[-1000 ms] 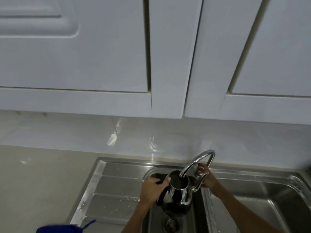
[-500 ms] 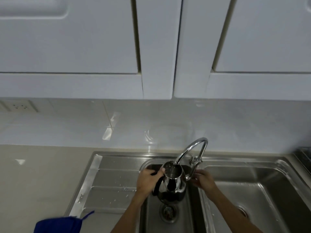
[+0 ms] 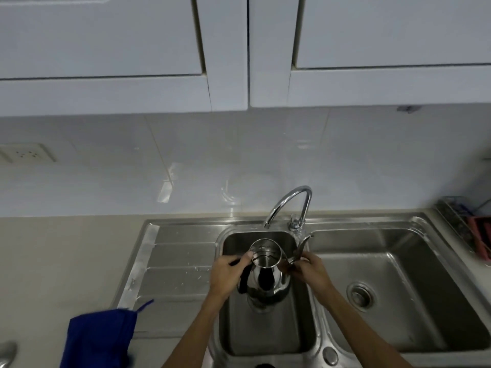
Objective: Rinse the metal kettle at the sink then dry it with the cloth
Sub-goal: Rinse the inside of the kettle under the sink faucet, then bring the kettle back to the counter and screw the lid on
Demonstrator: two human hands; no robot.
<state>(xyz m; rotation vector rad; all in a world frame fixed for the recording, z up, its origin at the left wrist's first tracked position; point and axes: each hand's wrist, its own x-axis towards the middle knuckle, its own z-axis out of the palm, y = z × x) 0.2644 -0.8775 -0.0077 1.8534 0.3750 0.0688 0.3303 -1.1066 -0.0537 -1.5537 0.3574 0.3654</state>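
The shiny metal kettle (image 3: pixel 267 277) is held upright over the small left sink basin (image 3: pixel 265 335), its open top facing up and away from the tap's outlet. My left hand (image 3: pixel 228 274) grips its black handle on the left side. My right hand (image 3: pixel 309 270) holds the curved spout on the kettle's right side. The chrome tap (image 3: pixel 288 205) arches over the back of the basin; I see no water stream. A blue cloth (image 3: pixel 99 338) lies on the counter at the lower left, beside the draining board.
The ribbed steel draining board (image 3: pixel 172 266) lies left of the basin, a larger basin (image 3: pixel 393 293) with a drain lies right. White wall cupboards (image 3: pixel 225 49) hang close overhead. A rack with a red item (image 3: pixel 478 232) stands at the far right. A wall socket (image 3: pixel 26 155) is at left.
My right hand left the tap handle and took hold of the kettle's spout. The kettle came out from under the tap's outlet, towards me. The view tilted downward, showing more of the sink and cloth.
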